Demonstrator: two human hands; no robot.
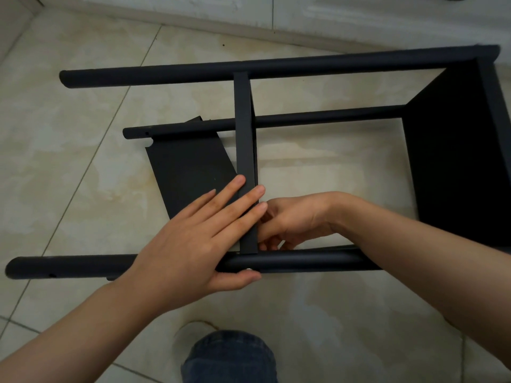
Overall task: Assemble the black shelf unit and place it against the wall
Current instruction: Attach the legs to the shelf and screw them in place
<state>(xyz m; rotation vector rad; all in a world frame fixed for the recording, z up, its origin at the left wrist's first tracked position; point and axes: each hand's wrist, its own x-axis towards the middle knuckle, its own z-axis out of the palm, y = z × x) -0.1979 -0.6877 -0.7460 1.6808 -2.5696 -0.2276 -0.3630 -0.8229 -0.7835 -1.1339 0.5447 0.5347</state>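
The left hand point(199, 239) lies flat, fingers straight and spread across the near end of the middle shelf panel point(244, 134), with its thumb along the near pole point(304, 262) beside a small silver screw head point(249, 270). The right hand point(293, 219) sits just right of that panel, fingers curled against its face; whether they pinch anything I cannot tell. The black shelf unit point(359, 114) lies on its side on the tiled floor point(83, 189). Left of the panel a loose black panel point(188, 167) lies flat. Far right of it stands the end shelf point(456, 161). Below it shows a denim knee point(229, 357).
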